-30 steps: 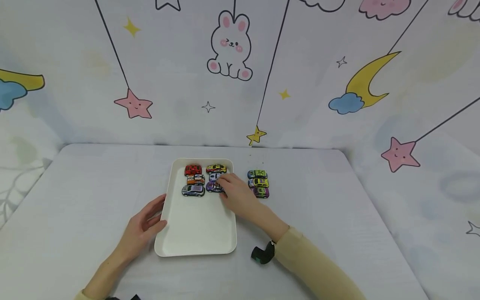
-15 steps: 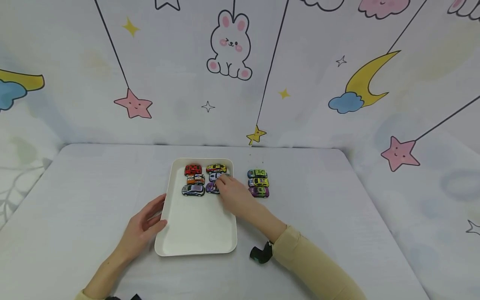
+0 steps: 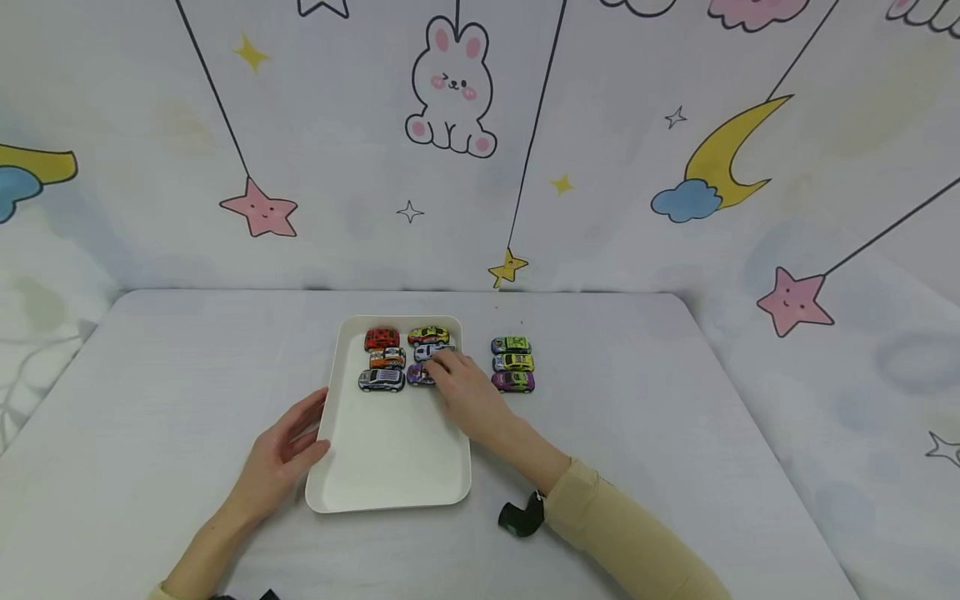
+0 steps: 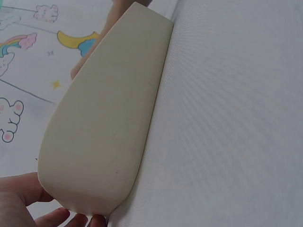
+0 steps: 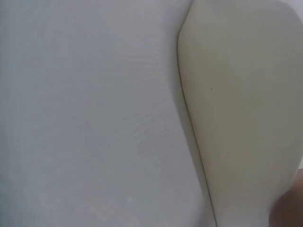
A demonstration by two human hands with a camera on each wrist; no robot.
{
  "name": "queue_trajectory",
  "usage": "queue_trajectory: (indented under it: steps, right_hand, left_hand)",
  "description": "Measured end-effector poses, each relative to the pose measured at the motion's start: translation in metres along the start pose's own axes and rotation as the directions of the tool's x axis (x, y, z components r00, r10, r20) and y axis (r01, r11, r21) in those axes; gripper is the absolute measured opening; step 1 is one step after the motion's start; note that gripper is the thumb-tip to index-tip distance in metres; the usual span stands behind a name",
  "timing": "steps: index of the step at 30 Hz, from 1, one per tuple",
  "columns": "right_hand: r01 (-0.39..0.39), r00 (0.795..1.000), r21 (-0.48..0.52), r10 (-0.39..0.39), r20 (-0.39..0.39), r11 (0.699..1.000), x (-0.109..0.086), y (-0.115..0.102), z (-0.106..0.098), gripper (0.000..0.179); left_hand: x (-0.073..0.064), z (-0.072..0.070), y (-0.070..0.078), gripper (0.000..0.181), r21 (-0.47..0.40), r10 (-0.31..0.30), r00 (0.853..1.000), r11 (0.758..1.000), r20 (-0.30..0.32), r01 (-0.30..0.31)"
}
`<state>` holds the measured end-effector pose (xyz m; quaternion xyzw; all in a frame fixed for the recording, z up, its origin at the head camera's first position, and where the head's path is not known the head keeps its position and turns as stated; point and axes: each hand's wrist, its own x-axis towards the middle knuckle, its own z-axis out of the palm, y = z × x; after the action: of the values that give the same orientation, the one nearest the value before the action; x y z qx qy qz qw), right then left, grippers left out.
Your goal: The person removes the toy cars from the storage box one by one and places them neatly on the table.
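In the head view, my right hand (image 3: pixel 474 398) reaches over the right rim of a white tray (image 3: pixel 388 458). Its fingers pinch the right end of a small purple toy car (image 3: pixel 418 374), which they partly cover. Just behind that sits a pale blue-white toy car (image 3: pixel 429 352), then a yellow-and-red toy car (image 3: pixel 428 335). To their left stand a red toy car (image 3: pixel 382 338), an orange-and-white toy car (image 3: pixel 387 358) and a silver-black toy car (image 3: pixel 382 380). My left hand (image 3: pixel 279 454) rests its fingers and thumb against the tray's left side.
Right of the tray, on the white table (image 3: pixel 645 433), a green toy car (image 3: pixel 512 344), a yellow toy car (image 3: pixel 513 362) and a purple-and-green toy car (image 3: pixel 513 382) form a column. A dark wrist device (image 3: pixel 522 515) hangs by the right cuff. A patterned backdrop stands behind.
My right fingers have shifted slightly left over the purple car, showing more of the pale car behind. The left hand stays at the tray's side. The head view has turned a little.
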<state>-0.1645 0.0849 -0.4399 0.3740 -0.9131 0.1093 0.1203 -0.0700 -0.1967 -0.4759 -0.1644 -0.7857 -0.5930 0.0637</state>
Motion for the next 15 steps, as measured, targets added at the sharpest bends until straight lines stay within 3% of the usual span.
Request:
queue_trajectory:
  steps: [7,15]
  right_hand:
    - [0.026,0.994,0.072,-0.018,-0.109,0.997,-0.006,0.004,0.001,0.039]
    - [0.072,0.960,0.165,-0.023,-0.279,0.984,-0.018,0.015,0.007,0.037]
  left_hand:
    - [0.000,0.000,-0.001,0.062,-0.002,-0.005,1.000,1.000,-0.001,0.005]
    - [-0.001,-0.001,-0.003,0.062,-0.002,-0.023,1.000,1.000,-0.001,0.023]
